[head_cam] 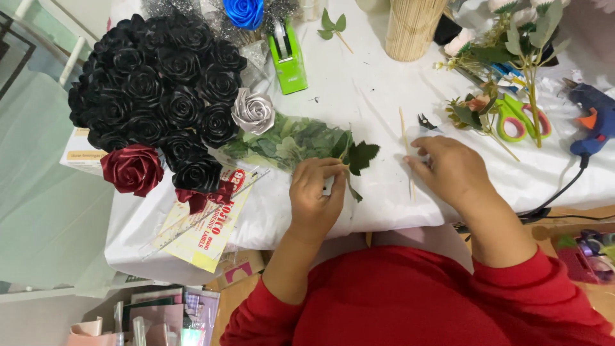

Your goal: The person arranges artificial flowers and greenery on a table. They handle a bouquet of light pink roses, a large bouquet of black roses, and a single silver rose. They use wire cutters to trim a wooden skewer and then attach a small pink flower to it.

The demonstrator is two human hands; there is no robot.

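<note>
Already a big bouquet of black ribbon roses lies finished on the white-covered surface, with red and silver blooms at its edge; loose greenery waits beside it. Left hand has its fingers pinched on a leafy sprig. Right hand lies palm down, fingers pressing a thin wooden skewer.

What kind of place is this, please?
Probably a home craft table for making artificial flower bouquets. It shows in the bouquet of black ribbon roses, the blue hot glue gun and the green-handled scissors on the white table cover.
</note>
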